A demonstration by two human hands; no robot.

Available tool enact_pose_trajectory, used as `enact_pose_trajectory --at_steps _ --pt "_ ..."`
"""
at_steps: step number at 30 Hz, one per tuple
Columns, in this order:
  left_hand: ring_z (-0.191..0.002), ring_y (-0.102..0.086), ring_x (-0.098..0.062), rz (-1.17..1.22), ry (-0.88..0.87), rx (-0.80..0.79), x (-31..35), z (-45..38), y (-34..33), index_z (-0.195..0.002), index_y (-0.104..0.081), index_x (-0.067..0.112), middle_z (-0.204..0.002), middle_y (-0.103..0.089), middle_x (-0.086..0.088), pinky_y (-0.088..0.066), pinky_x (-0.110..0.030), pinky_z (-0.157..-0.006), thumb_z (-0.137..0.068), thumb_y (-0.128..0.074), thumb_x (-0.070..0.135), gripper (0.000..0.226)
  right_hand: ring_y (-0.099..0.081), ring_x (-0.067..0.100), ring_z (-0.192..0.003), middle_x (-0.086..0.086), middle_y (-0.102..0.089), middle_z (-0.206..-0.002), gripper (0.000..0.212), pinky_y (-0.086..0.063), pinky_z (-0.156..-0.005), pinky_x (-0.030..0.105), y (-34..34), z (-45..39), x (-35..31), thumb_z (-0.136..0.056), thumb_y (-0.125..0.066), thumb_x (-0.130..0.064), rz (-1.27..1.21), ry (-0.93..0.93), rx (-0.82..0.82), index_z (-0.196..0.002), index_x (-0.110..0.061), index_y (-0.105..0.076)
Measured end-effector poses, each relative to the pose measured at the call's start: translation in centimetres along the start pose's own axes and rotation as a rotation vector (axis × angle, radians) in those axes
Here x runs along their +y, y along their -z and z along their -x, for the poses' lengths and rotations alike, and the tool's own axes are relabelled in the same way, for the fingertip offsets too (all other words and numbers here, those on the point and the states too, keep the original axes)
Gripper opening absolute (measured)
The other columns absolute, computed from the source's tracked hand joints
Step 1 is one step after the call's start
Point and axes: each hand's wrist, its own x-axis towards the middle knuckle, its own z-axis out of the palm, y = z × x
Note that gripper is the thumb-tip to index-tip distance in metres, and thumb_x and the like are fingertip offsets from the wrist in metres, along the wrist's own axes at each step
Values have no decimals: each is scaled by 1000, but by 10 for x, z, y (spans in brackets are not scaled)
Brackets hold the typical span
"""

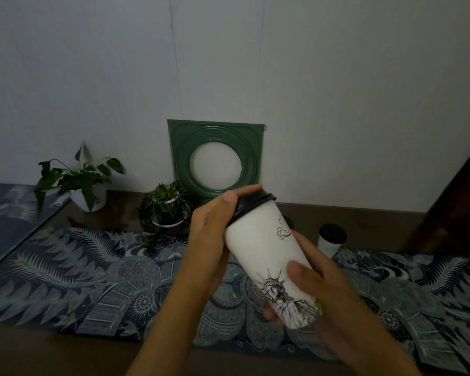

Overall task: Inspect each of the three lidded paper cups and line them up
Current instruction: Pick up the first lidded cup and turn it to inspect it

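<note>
A white paper cup (263,240) with a black lid and a Statue of Liberty drawing is held tilted above the table, lid pointing up and away. My left hand (215,226) grips its lid and upper rim. My right hand (318,283) wraps its lower body. A second lidded cup (330,240) stands upright on the table behind, to the right. The dark lid of a third cup (288,221) peeks out just behind the held cup, mostly hidden.
A blue patterned cloth (92,280) covers the table. Two potted plants (84,183) (164,210) stand at the back left. A green square frame (215,158) leans on the wall. Dark wooden furniture (456,207) rises at the right.
</note>
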Motion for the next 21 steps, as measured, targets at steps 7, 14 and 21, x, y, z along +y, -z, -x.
enact_pose_trajectory --at_steps 7,14,21 --pt "-90 -73 -15 -87 81 138 1 -4 -6 -87 -80 27 -93 -80 1 -58 -36 -83 -95 -53 34 29 -49 -11 -109 -41 -38 -128 87 -46 -84 9 -5 -3 9 -62 -59 -67 1024 308 283 -134 -70 -12" --pt "-102 -72 -23 -42 66 116 0 -2 -2 -98 -79 25 -104 -78 -4 -56 -43 -93 -89 -51 43 35 -53 -8 -115 -38 -46 -132 90 -49 -95 18 -6 -6 13 -61 -68 -58 815 338 264 -140 -55 -25" --pt "-100 -71 -27 90 50 67 3 2 0 -105 -76 18 -110 -76 -12 -59 -38 -85 -89 -45 43 43 -73 33 -74 17 -72 -108 73 -59 -55 36 -4 -1 -2 -58 -89 -31 -51 25 -54 -126 -27 -61"
